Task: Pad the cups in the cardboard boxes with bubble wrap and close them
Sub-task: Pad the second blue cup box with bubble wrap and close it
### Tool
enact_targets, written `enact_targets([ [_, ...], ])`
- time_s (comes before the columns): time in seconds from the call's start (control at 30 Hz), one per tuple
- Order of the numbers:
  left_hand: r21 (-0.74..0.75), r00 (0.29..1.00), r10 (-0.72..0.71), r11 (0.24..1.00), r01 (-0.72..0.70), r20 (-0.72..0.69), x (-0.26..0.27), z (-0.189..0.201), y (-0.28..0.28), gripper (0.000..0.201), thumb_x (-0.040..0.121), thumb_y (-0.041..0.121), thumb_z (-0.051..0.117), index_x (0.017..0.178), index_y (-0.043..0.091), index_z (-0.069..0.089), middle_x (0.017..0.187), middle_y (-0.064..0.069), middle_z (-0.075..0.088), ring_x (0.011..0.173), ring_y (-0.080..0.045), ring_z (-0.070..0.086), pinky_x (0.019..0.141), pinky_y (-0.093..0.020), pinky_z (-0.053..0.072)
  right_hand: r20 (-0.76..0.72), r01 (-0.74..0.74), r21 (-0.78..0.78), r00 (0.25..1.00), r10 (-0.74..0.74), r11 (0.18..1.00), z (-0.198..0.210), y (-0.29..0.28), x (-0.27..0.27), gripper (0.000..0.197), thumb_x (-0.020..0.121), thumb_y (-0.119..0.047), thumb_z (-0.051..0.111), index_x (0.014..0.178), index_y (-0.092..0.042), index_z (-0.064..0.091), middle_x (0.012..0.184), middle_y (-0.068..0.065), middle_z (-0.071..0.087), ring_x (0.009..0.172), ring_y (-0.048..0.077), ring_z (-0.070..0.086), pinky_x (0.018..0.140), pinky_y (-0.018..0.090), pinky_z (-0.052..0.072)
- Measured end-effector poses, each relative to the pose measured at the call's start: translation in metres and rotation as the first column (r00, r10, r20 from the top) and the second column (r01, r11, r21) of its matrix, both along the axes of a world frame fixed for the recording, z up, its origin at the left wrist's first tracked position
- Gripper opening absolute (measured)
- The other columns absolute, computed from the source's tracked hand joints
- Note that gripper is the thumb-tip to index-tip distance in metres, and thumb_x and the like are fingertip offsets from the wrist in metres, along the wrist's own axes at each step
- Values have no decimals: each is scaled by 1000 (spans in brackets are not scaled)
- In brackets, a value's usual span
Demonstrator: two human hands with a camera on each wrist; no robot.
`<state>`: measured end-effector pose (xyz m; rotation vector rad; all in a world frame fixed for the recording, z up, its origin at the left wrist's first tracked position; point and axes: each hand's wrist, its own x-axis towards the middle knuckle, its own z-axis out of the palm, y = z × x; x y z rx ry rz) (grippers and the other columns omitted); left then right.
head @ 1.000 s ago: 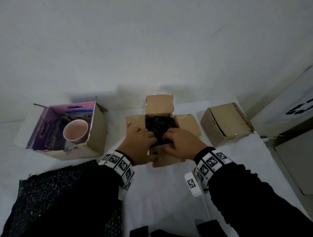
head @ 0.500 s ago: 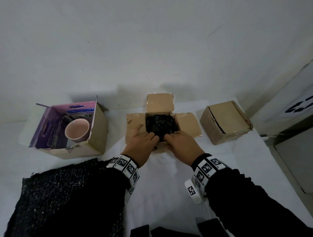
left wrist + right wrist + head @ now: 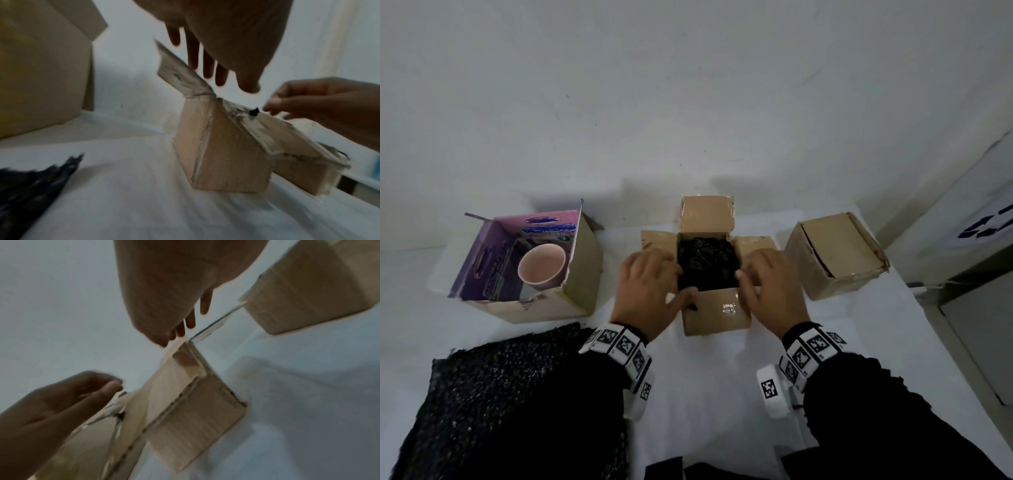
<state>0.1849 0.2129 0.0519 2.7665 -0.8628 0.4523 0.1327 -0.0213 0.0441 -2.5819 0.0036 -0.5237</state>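
On the bench, a pink cup [image 3: 541, 266] sits in the left open box [image 3: 571, 284]. The left hand [image 3: 647, 291] and right hand [image 3: 770, 291], fingers spread and empty, flank the middle box [image 3: 717, 313] stuffed with black bubble wrap [image 3: 707, 265].

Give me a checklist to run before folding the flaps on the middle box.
1. Bubble wrap sits inside the middle box: ok, dark wrap fills the opening.
2. Wrap below the rim: cannot tell; a bit shows at the near edge in the left wrist view.
3. All four flaps free: ok, all folded outward.
4. Left hand empty and over the left flap: ok.
5. Right hand empty and over the right flap: ok.
6. Cup hidden under the wrap: cannot tell.
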Motion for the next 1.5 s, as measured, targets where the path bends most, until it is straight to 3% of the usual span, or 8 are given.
enact_targets([
  [0.13, -283, 905, 352, 866, -411, -239, -5, 0, 19, 58, 87, 64, 46, 124, 18, 49, 126, -5, 54, 111, -27, 55, 88, -44, 42, -227, 439, 254, 893, -388, 862, -14, -25, -3, 51, 79, -35, 72, 119, -10, 53, 113, 10, 58, 103, 26, 54, 92, 48, 46],
  [0.27, -485, 953, 22, 857, -173, -302, -11, 13, 10, 60, 89, 54, 53, 135, 18, 37, 120, 1, 60, 96, -10, 61, 80, -27, 46, -304, 454, 650, 890, -339, 610, -3, -23, 4, 44, 79, -17, 74, 118, -13, 54, 104, 6, 63, 80, 12, 59, 77, 26, 54],
  [0.37, -365, 941, -146, 931, 27, -304, -14, 16, -12, 59, 92, 49, 51, 140, 23, 29, 121, 6, 62, 99, -9, 61, 86, -31, 48, -152, 342, 693, 930, -335, 635, 17, -6, 7, 35, 83, -11, 71, 112, -16, 54, 90, -1, 58, 70, 4, 54, 58, 5, 41],
  [0.63, 74, 935, -262, 955, 286, -240, -6, 0, 3, 71, 53, 11, 57, 123, 23, 51, 130, 7, 52, 118, -16, 46, 100, -33, 34, -23, -110, 255, 993, 119, 961, 9, 25, 0, 29, 92, -40, 42, 108, -25, 60, 105, -13, 60, 103, 13, 47, 81, 33, 38],
  [0.9, -79, 916, -315, 949, 305, -250, -9, -17, 9, 53, 78, 52, 56, 124, 26, 58, 132, 10, 51, 120, -14, 45, 90, -31, 41, -132, -343, 24, 930, 343, 939, -4, -9, 3, 47, 73, -11, 33, 103, -17, 69, 113, -6, 67, 109, 11, 54, 90, 26, 46],
  [1.13, -353, 965, -166, 931, 87, -201, 3, -24, -4, 36, 92, 50, 48, 99, 23, 70, 122, 4, 57, 108, -20, 49, 86, -39, 48, -299, -53, 617, 907, 297, 785, 22, -21, 14, 31, 82, 16, 50, 91, -3, 72, 96, 8, 72, 82, 1, 65, 76, 14, 49],
  [1.33, -448, 802, -29, 841, -303, -597, 16, -18, -13, 57, 80, 49, 70, 124, 25, 44, 122, 12, 45, 83, 0, 62, 75, -31, 55, -308, 250, 850, 950, 51, 464, 10, -19, 34, 9, 94, -7, 55, 100, -9, 61, 90, 17, 71, 88, 24, 68, 84, 36, 55],
  [1.5, -387, 705, -16, 845, -369, -709, 21, -13, -13, 64, 76, 49, 74, 128, 31, 42, 115, 15, 59, 70, 2, 65, 78, -33, 55, -439, 401, 745, 896, -60, 533, 3, -15, 76, 35, 83, -39, 71, 109, -21, 57, 111, 1, 63, 104, 19, 61, 96, 42, 50],
])
